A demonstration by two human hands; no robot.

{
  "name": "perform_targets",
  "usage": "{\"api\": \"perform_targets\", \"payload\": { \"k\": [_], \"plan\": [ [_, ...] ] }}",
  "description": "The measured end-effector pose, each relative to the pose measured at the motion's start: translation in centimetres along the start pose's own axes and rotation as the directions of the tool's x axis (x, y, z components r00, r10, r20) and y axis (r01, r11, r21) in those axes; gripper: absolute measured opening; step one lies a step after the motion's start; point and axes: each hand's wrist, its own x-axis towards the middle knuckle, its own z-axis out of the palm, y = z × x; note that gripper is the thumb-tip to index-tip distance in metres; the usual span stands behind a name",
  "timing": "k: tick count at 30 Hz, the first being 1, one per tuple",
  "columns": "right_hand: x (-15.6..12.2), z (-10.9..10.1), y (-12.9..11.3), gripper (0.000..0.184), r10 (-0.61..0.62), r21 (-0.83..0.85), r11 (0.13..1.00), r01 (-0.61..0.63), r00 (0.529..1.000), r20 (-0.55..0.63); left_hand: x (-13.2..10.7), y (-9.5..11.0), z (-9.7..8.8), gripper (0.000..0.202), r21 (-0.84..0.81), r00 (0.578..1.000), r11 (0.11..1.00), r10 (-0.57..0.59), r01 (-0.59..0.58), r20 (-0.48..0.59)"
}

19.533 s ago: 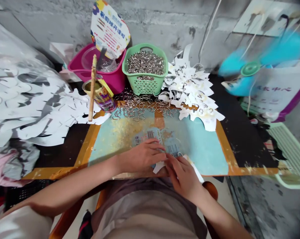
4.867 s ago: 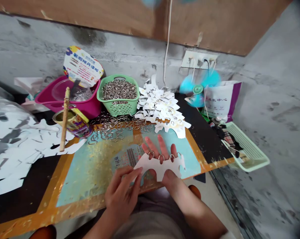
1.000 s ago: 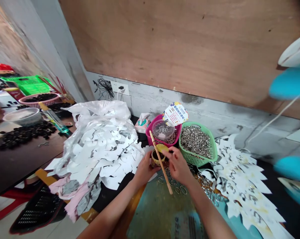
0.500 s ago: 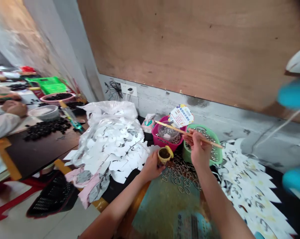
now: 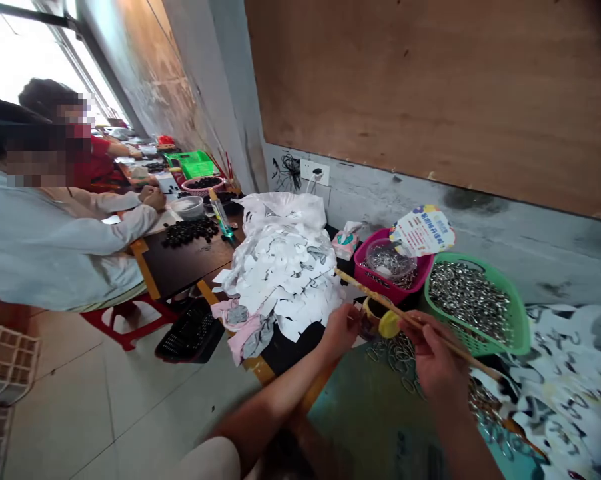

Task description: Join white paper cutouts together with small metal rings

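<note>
Stick (image 5: 368, 293) sits pinched in the right hand (image 5: 433, 360), its fingers closed narrowly on the wood above a blue-green board (image 5: 360, 407) strewn with metal rings (image 5: 400, 363). The left hand (image 5: 339, 330) curls around a small yellow cup (image 5: 388, 325) just beside the stick. A green basket (image 5: 473, 333) of rings and a pink tub (image 5: 375, 283) stand close by, white paper cutouts (image 5: 280, 280) lie heaped to the left below a concrete wall (image 5: 530, 263), and two people (image 5: 45, 253) work at a farther table (image 5: 188, 263) across a tiled floor (image 5: 80, 393).
</note>
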Motion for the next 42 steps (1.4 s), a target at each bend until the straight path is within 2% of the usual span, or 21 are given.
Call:
{"api": "perform_targets", "payload": {
  "k": [2,4,6,8,10,13,15,17,18,20,22,24,26,29,31,32,34,36,37,39,42],
  "plan": [
    [-0.6,0.0,0.5,0.015,0.015,-0.007,1.0,-0.015,1.0,0.016,-0.1,-0.1,0.3,0.024,-0.042,1.0,0.999,0.015,-0.016,-0.011],
    [-1.1,-0.2,0.9,0.015,0.028,0.0,1.0,-0.028,0.999,0.02,-0.7,0.1,-0.2,0.033,-0.068,0.999,0.997,0.045,-0.047,-0.029],
    [-1.5,-0.5,1.0,0.015,0.038,0.015,0.999,-0.038,0.999,0.02,-2.0,0.4,-1.6,0.043,-0.066,0.994,0.995,0.071,-0.077,-0.086],
    [-2.2,-0.7,1.0,0.017,0.048,0.029,0.998,-0.048,0.999,0.023,-4.0,0.3,-4.2,0.045,-0.034,0.975,0.997,0.065,-0.074,-0.212],
    [-3.2,-1.0,0.9,0.018,0.071,0.042,0.996,-0.073,0.996,0.045,-6.2,-0.6,-7.8,0.04,0.016,0.907,1.0,0.01,-0.003,-0.422],
    [-4.9,-1.0,1.2,0.017,0.122,0.067,0.989,-0.131,0.986,0.117,-9.0,-3.4,-13.9,0.043,0.033,0.714,0.983,-0.108,0.18,-0.692],
    [-6.0,-0.7,1.6,0.017,0.163,0.071,0.982,-0.178,0.971,0.173,-10.2,-5.8,-17.4,0.049,-0.008,0.606,0.956,-0.193,0.294,-0.772],
    [-7.1,0.2,2.1,0.022,0.235,0.039,0.968,-0.249,0.948,0.216,-10.9,-7.9,-19.8,0.042,-0.068,0.562,0.927,-0.281,0.369,-0.778],
    [-7.5,0.9,2.2,0.024,0.274,0.01,0.959,-0.285,0.932,0.236,-11.1,-8.8,-20.6,0.039,-0.103,0.56,0.915,-0.325,0.39,-0.762],
    [-8.5,2.7,2.4,0.026,0.322,-0.043,0.945,-0.324,0.902,0.289,-11.6,-9.9,-21.3,0.039,-0.171,0.581,0.905,-0.386,0.389,-0.717],
    [-9.3,4.8,2.3,0.025,0.294,-0.068,0.955,-0.289,0.887,0.356,-12.3,-10.3,-21.3,0.043,-0.233,0.619,0.911,-0.404,0.342,-0.673],
    [-9.9,7.0,2.4,0.023,0.202,-0.073,0.979,-0.188,0.886,0.417,-13.2,-10.1,-20.9,0.046,-0.277,0.647,0.924,-0.382,0.263,-0.66],
    [-10.4,9.0,2.8,0.023,0.103,-0.101,0.993,-0.062,0.866,0.489,-14.1,-9.6,-20.3,0.048,-0.291,0.656,0.939,-0.336,0.181,-0.676],
    [-11.3,11.4,4.2,0.025,0.059,-0.23,0.967,0.106,0.791,0.61,-15.2,-8.7,-19.2,0.044,-0.248,0.656,0.964,-0.248,0.094,-0.713],
    [-12.1,12.4,5.4,0.026,0.056,-0.302,0.932,0.202,0.743,0.667,-15.6,-7.9,-18.4,0.037,-0.176,0.673,0.983,-0.166,0.055,-0.721],
    [-12.6,12.8,6.0,0.028,0.044,-0.315,0.918,0.243,0.724,0.689,-15.6,-7.5,-18.1,0.033,-0.127,0.701,0.991,-0.118,0.039,-0.704],
    [-13.4,13.1,7.0,0.03,0.016,-0.31,0.903,0.297,0.699,0.715,-15.4,-6.8,-17.7,0.027,-0.006,0.804,1.0,-0.008,0.006,-0.595],
    [-13.9,13.1,7.7,0.03,0.003,-0.299,0.907,0.296,0.706,0.708,-14.8,-6.3,-17.8,0.023,0.109,0.897,0.994,0.075,-0.03,-0.435],
    [-14.1,12.9,7.9,0.029,0.007,-0.295,0.915,0.274,0.721,0.693,-14.4,-6.3,-18.0,0.022,0.154,0.92,0.987,0.099,-0.043,-0.379],
    [-14.2,12.5,8.4,0.027,0.029,-0.29,0.933,0.215,0.756,0.654,-13.7,-6.6,-18.5,0.022,0.222,0.926,0.974,0.121,-0.042,-0.356],
    [-14.5,12.2,8.9,0.027,0.05,-0.285,0.942,0.174,0.77,0.636,-13.0,-8.0,-18.7,0.017,0.29,0.91,0.957,0.133,-0.015,-0.392]
  ]
}}
